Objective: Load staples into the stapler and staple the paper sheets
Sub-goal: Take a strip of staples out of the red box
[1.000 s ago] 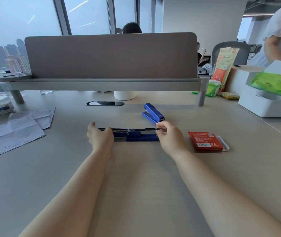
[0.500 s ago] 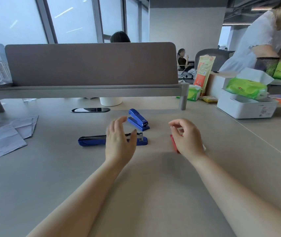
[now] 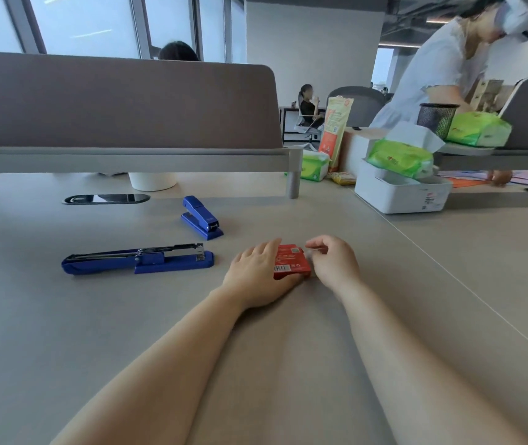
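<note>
Two hands (image 3: 291,271) flank a flat red cardboard staple box (image 3: 291,262)

On the desk (image 3: 288,364) the opened stapler (image 3: 137,259) lies left of the staple box (image 3: 291,262); a second stapler (image 3: 201,217) sits behind them, the left hand (image 3: 258,279) and right hand (image 3: 333,263) flank the box, touching it
</note>
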`<state>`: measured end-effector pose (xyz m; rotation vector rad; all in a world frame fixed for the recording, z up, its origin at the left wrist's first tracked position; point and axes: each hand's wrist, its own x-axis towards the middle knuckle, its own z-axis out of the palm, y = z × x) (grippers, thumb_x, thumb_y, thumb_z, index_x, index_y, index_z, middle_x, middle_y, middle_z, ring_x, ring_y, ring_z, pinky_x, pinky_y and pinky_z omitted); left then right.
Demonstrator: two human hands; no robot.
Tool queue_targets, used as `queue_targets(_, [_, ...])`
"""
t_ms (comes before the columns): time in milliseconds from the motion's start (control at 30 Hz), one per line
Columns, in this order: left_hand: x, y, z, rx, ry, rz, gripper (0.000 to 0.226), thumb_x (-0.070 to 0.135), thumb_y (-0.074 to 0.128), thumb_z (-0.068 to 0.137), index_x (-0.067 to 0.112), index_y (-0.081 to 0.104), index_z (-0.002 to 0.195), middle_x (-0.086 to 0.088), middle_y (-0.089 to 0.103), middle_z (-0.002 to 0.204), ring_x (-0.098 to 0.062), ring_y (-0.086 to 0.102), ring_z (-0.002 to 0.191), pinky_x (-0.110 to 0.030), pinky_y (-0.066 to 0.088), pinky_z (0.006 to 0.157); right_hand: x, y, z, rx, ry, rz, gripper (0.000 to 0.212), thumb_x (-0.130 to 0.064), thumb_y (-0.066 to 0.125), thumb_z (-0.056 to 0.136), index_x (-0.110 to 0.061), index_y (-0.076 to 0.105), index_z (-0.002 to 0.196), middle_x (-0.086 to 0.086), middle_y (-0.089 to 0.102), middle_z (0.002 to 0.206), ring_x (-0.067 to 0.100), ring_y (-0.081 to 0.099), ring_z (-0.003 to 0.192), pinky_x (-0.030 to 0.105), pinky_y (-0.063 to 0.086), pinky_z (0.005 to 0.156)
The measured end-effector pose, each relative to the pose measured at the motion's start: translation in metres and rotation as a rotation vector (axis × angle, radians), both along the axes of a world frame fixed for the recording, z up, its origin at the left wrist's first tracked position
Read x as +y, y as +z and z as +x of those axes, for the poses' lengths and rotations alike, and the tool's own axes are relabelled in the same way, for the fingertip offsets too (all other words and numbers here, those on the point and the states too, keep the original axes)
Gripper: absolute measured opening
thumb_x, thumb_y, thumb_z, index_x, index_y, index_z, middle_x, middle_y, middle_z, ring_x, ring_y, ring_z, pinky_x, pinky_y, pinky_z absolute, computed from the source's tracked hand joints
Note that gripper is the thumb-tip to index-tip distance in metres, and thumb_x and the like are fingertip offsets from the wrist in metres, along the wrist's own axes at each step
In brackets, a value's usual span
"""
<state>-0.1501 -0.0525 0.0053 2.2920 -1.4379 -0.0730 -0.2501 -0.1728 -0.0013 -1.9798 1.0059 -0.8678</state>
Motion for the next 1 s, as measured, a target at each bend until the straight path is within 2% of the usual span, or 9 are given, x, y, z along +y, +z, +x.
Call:
queue_targets(167, [0.004, 0.001, 0.0, -0.019, 0.015, -0.064, 0.083, 0.067, 0.055, 0.075, 0.026, 0.025, 0.142, -0.003, 0.039, 0.142, -0.025, 0.031, 0.132, -0.038, 0.032, 0.104, 0.0, 0.003, -0.003, 0.088, 0.02, -0.056, 0.012, -0.015, 0.06, 0.083, -0.018, 0.068, 0.091, 0.002, 0.069, 0.097, 0.02, 0.063, 0.091, 0.025, 0.045, 0.077])
queue_targets(300, [0.006, 0.0, 0.002, 0.025, 0.032, -0.171, 0.081, 0.06, 0.062, 0.075, 0.028, 0.028, 0.141, -0.002, 0.04, 0.139, -0.023, 0.032, 0.129, -0.036, 0.033, 0.103, 0.002, 0.007, -0.005, -0.08, 0.042, 0.1, 0.006, -0.013, 0.063, 0.084, -0.019, 0.066, 0.085, 0.006, 0.071, 0.094, 0.021, 0.065, 0.082, 0.03, 0.052, 0.074])
queue_targets(400, [0.007, 0.0, 0.005, 0.103, -0.017, -0.24, 0.08, 0.05, 0.068, 0.075, 0.028, 0.029, 0.141, -0.003, 0.039, 0.137, -0.022, 0.034, 0.127, -0.036, 0.032, 0.104, 0.01, 0.016, -0.009, -0.234, 0.119, 0.229, 0.015, -0.002, 0.053, 0.087, -0.011, 0.064, 0.089, 0.004, 0.066, 0.089, 0.012, 0.058, 0.064, 0.018, 0.047, 0.052])
queue_targets(500, [0.008, 0.002, 0.008, 0.212, -0.024, -0.28, 0.085, 0.041, 0.073, 0.072, 0.027, 0.027, 0.142, -0.002, 0.037, 0.134, -0.021, 0.037, 0.125, -0.038, 0.038, 0.104, 0.022, 0.026, -0.009, -0.362, 0.175, 0.205, 0.022, 0.002, 0.052, 0.087, -0.015, 0.064, 0.081, -0.001, 0.063, 0.079, 0.009, 0.055, 0.063, 0.015, 0.047, 0.052])
queue_targets(567, [0.01, 0.003, 0.008, 0.275, -0.025, -0.32, 0.086, 0.033, 0.074, 0.071, 0.028, 0.025, 0.142, 0.0, 0.035, 0.131, -0.017, 0.039, 0.12, -0.028, 0.047, 0.091, 0.03, 0.03, -0.008, -0.407, 0.247, 0.199, 0.023, 0.0, 0.054, 0.087, -0.018, 0.064, 0.078, -0.001, 0.063, 0.079, 0.008, 0.057, 0.068, 0.016, 0.049, 0.055])
queue_targets(667, [0.013, 0.004, 0.009, 0.41, -0.03, -0.386, 0.08, 0.02, 0.075, 0.07, 0.032, 0.03, 0.136, 0.004, 0.035, 0.123, -0.012, 0.044, 0.11, -0.006, 0.046, 0.053, 0.037, 0.031, -0.007, -0.423, 0.347, 0.197, 0.022, -0.001, 0.056, 0.087, -0.02, 0.066, 0.079, 0.002, 0.064, 0.082, 0.009, 0.06, 0.073, 0.016, 0.05, 0.056])
queue_targets(733, [0.013, 0.003, 0.011, 0.473, -0.04, -0.45, 0.077, 0.017, 0.078, 0.067, 0.033, 0.035, 0.129, 0.004, 0.038, 0.122, -0.005, 0.046, 0.102, -0.006, 0.047, 0.058, 0.039, 0.031, -0.007, -0.421, 0.365, 0.2, 0.02, -0.003, 0.057, 0.087, -0.019, 0.066, 0.08, 0.005, 0.064, 0.085, 0.011, 0.061, 0.075, 0.017, 0.051, 0.057])
queue_targets(833, [0.013, 0.002, 0.013, 0.518, -0.053, -0.502, 0.078, 0.017, 0.082, 0.061, 0.031, 0.04, 0.125, 0.003, 0.041, 0.122, 0.001, 0.048, 0.101, -0.023, 0.049, 0.085, 0.04, 0.031, -0.008, -0.423, 0.367, 0.214, 0.017, -0.002, 0.057, 0.087, -0.016, 0.067, 0.083, 0.008, 0.065, 0.088, 0.013, 0.062, 0.076, 0.017, 0.052, 0.057])
queue_targets(1000, [0.013, 0.003, 0.012, 0.51, -0.051, -0.526, 0.081, 0.019, 0.086, 0.056, 0.03, 0.042, 0.123, 0.005, 0.04, 0.12, 0.003, 0.047, 0.102, -0.031, 0.049, 0.092, 0.041, 0.032, -0.006, -0.402, 0.352, 0.157, 0.017, -0.002, 0.057, 0.087, -0.016, 0.068, 0.084, 0.009, 0.065, 0.092, 0.014, 0.061, 0.079, 0.018, 0.052, 0.057])
